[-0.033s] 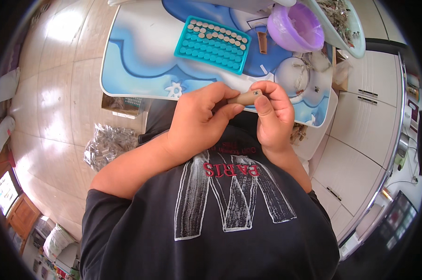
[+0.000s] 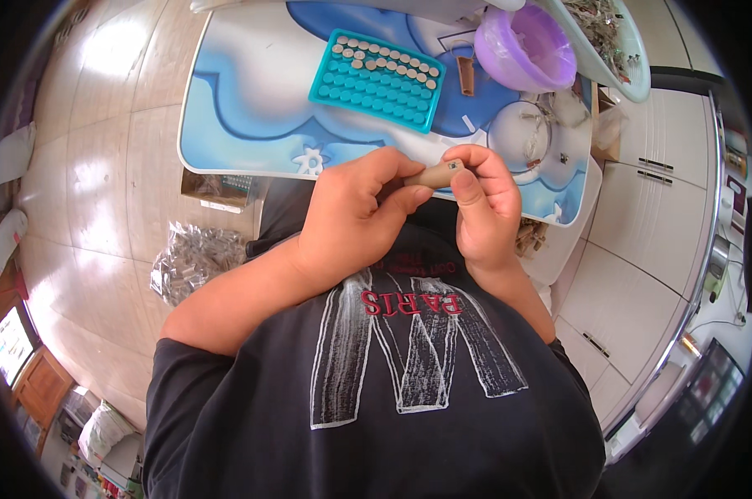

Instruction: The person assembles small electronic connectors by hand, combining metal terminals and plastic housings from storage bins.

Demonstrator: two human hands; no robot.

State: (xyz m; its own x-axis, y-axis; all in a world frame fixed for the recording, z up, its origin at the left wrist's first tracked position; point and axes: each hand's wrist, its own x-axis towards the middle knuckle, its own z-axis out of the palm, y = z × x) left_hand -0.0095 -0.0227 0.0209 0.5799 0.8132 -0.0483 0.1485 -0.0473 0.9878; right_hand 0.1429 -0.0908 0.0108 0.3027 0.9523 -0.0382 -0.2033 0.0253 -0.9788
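Between both hands, just over the near edge of the table, is a small tan tube [image 2: 434, 175] with a little dark square part at its right end. My left hand [image 2: 355, 200] pinches the tube's left part between thumb and fingers. At the other end, my right hand [image 2: 490, 204] has its thumb and curled fingers closed around the tip. Beyond them lies a teal tray [image 2: 374, 106] with rows of round slots. Pale round pieces stand in its far rows, while the near rows show bare teal slots.
The table [image 2: 255, 125] has a blue and white cloud pattern. A brown tube-like piece [image 2: 465, 76], a purple basin [image 2: 485, 50], a round clear dish [image 2: 509, 137] and a pale bin [image 2: 638, 79] of small parts lie to the right. A clear bag [image 2: 194, 259] sits at my left.
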